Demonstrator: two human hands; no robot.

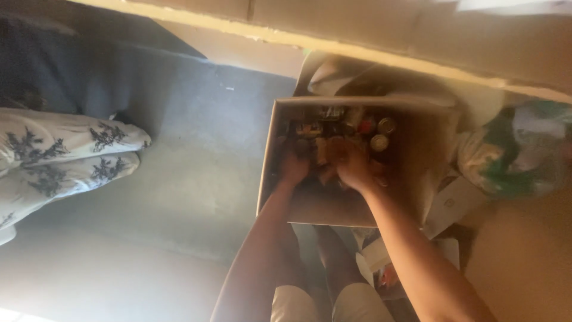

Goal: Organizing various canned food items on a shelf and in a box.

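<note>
Hands deep in cardboard box

Box is my landmark: open-topped cardboard, on grey floor. I've got both hands inside it. Left hand sits by box's left wall, fingers down among the contents; can't tell if curled or spread, too dim. Right hand is mid-box, fingers bent over a pale item, grip unclear thru blur. Small stuff fills box's far end: two round can tops just beyond right hand, plus dark packets, details too small to read. Right of box, touching it, a green-and-white bag and white paper bits. Well left of box, patterned white fabric w/ blue floral print.
</note>
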